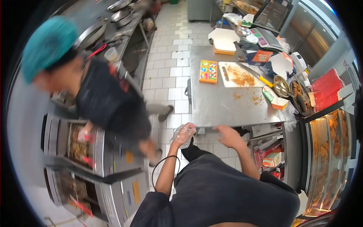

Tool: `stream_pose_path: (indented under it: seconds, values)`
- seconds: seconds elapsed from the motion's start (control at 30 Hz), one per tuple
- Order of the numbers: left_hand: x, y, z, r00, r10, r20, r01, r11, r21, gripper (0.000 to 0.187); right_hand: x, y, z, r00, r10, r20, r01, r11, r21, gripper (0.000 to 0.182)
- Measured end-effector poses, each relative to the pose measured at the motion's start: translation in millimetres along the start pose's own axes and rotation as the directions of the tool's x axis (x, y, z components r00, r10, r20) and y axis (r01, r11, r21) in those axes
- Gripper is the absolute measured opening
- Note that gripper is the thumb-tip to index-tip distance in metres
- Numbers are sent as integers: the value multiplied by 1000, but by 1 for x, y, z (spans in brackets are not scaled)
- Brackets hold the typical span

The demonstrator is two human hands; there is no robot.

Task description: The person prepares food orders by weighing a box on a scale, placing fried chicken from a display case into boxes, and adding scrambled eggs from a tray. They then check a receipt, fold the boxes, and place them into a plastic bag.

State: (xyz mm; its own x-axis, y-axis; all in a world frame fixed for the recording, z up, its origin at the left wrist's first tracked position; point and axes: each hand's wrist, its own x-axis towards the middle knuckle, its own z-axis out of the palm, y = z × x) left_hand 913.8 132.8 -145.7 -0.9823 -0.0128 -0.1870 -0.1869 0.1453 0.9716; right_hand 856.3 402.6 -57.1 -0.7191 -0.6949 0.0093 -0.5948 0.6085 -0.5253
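Note:
My left hand (184,134), in a loose see-through plastic glove, is just off the near left corner of the steel table (223,109). Its fingers are curled in, and whatever may be inside them is hidden. My right hand (230,137) looks bare and holds nothing; it hovers at the table's front edge with the index finger stretched out. On the tabletop lie a white cutting board (230,77) strewn with brown crumbs, a knife with a yellow handle (266,81) and a colourful orange box (208,71). An open food carton (275,98) rests to their right.
A co-worker in a teal cap (49,43) stands on the left, reaching toward the fryers (81,147). Right of the table are a metal bowl (281,86), a dark pan of food (298,92) and a lit display case (329,151). Pans (92,34) sit on the left counter.

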Motion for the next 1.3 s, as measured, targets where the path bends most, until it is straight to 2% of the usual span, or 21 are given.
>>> stream_pose_path:
  seconds: [0.13, 0.17, 0.2, 0.23, 0.3, 0.33, 0.37, 0.43, 0.5, 0.53, 0.63, 0.73, 0.77, 0.87, 0.9, 0.97, 1.03, 1.1, 1.2, 1.23, 1.3]
  values:
    - [102, -2, -42, 989, 148, -7, -144, 974, 173, 25, 101, -5, 3, 973, 198, 119, -208, 975, 79, 44]
    - [130, -15, -54, 999, 38, 2, -38, 999, 17, 25, 116, -6, -1, 945, 287, 158, -292, 956, 12, 44]
    - [144, 6, -69, 997, -65, -29, 67, 995, 71, 25, 130, -2, -5, 907, 373, 194, -368, 928, -63, 45]
    - [170, 1, -84, 999, -5, -47, 8, 997, 73, 25, 147, 7, -11, 909, 378, 177, -371, 926, -71, 45]
    - [206, -9, -118, 997, 36, -65, -31, 997, 72, 25, 166, 20, -7, 908, 390, 151, -416, 878, 237, 48]
    - [218, -11, -135, 992, 80, -97, -76, 996, 44, 25, 166, 35, 11, 902, 398, 170, -429, 871, 238, 48]
    - [226, -13, -148, 983, 122, -134, -121, 993, 15, 26, 167, 58, 34, 924, 379, 39, -381, 919, 102, 49]
    - [241, 0, -172, 968, 49, -246, -23, 994, 106, 25, 181, 88, 37, 940, 331, -82, -335, 941, -54, 52]
    - [262, 0, -195, 944, -143, -296, 175, 981, 86, 26, 201, 90, 22, 802, 562, 203, -549, 827, -120, 53]
    - [277, -18, -211, 950, -138, -281, 163, 984, 66, 27, 209, 88, 12, 792, 572, 214, -559, 820, -121, 53]
    - [319, -61, -265, 955, -158, -251, 198, 970, 144, 29, 241, 77, -22, 771, 617, 156, -634, 767, 98, 51]
    - [369, -72, -311, 937, -214, -276, 292, 914, 282, 25, 296, 68, -51, 702, 649, 295, -700, 703, 120, 53]
    - [392, -73, -329, 912, -255, -322, 358, 878, 317, 21, 320, 61, -62, 730, 612, 304, -683, 674, 283, 51]
    - [464, -103, -384, 936, -193, -293, 303, 865, 399, 20, 398, 52, -86, 756, 579, 306, -644, 574, 506, 48]
    - [495, -125, -408, 916, -313, -250, 367, 907, 208, 20, 432, 55, -89, 763, 568, 309, -626, 533, 569, 48]
    - [552, -201, -461, 997, 74, -24, -48, 830, 556, 25, 491, 75, -78, 758, 596, 264, -633, 576, 518, 48]
    - [603, -242, -495, 996, -87, 33, 80, 982, 169, 21, 539, 98, -57, 737, 639, 221, -656, 596, 462, 47]
    - [637, -170, -502, 911, -407, 74, 308, 787, 535, 16, 581, 125, -38, 747, 663, 47, -662, 737, 138, 47]
    - [689, -138, -542, 864, -404, 299, 240, 854, 462, 16, 658, 124, -64, 662, 749, 38, -743, 648, 166, 46]
    - [706, -139, -558, 875, -396, 277, 205, 823, 529, 16, 684, 125, -81, 638, 769, 29, -760, 624, 182, 46]
    - [736, -178, -611, 918, -349, 187, 85, 635, 767, 17, 729, 123, -116, 654, 733, 189, -713, 513, 477, 47]
